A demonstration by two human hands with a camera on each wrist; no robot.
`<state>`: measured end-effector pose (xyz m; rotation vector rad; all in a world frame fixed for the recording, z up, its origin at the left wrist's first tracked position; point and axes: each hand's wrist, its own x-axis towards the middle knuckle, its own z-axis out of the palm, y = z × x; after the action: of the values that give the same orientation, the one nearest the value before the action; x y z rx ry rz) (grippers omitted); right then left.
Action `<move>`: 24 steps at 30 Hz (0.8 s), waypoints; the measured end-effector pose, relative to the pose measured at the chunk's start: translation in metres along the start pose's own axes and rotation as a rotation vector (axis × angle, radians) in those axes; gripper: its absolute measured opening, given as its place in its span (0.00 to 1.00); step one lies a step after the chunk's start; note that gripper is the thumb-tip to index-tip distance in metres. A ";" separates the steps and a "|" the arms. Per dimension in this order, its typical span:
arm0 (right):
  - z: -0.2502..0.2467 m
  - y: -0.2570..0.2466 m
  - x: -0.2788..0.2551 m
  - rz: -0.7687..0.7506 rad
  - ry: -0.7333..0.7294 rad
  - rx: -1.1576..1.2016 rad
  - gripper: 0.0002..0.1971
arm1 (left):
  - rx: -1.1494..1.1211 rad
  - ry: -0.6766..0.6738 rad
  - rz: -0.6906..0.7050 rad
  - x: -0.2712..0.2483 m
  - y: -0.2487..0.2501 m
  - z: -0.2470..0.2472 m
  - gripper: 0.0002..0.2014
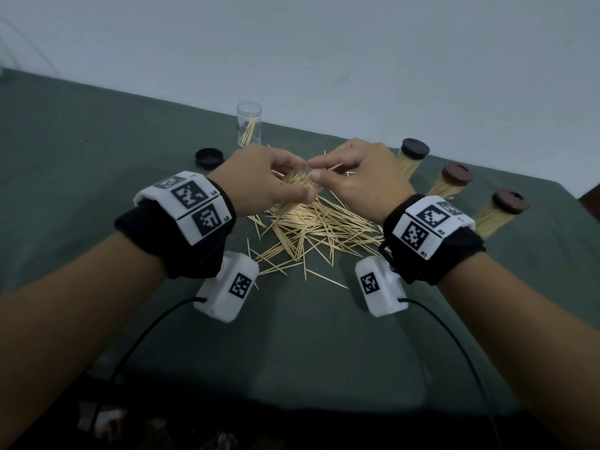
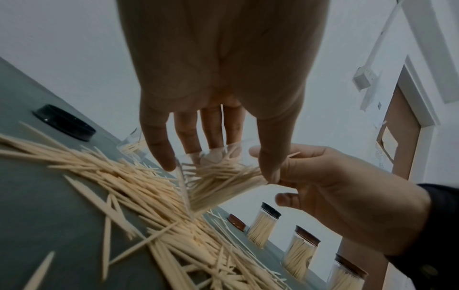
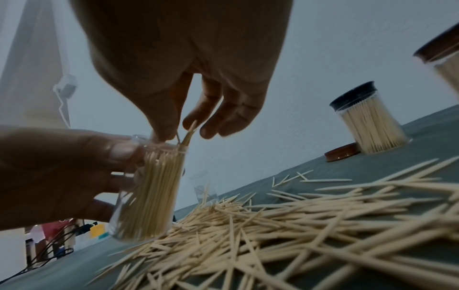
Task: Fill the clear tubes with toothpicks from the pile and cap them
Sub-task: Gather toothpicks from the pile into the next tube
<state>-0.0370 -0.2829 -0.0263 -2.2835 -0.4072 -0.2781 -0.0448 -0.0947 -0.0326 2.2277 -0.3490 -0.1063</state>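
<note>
Toothpicks (image 1: 318, 232) across green tablecloth (image 1: 97, 151)

Head view looks down; 2 wrist views low, sharing toothpick pile (image 1: 311, 232).

The left hand (image 1: 259, 186) and right hand (image 1: 367, 180) meet over the far edge of the toothpick pile (image 1: 311, 232), which spreads on the table (image 1: 97, 157) beneath and nearer than both hands. In the left hand sits a tilted tube (image 3: 149, 190), its base on the pile, toothpicks inside. Beyond the left hand stands an open tube (image 1: 249, 125); a loose cap (image 1: 209, 156) lies left of it. Three capped tubes (image 1: 453, 183) line up right of the right hand.
</note>
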 end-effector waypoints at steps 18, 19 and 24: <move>-0.009 0.001 0.000 -0.029 -0.102 -0.185 0.11 | 0.048 0.055 0.011 0.002 0.000 0.000 0.29; -0.008 0.002 0.000 -0.033 -0.101 -0.183 0.09 | 0.058 0.059 0.013 0.002 0.000 0.000 0.29; -0.005 -0.003 -0.002 -0.087 -0.062 -0.220 0.06 | 0.069 0.009 0.061 0.000 0.001 0.001 0.26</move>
<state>-0.0399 -0.2855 -0.0215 -2.4978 -0.5308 -0.3099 -0.0454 -0.0961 -0.0329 2.2829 -0.4209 -0.0530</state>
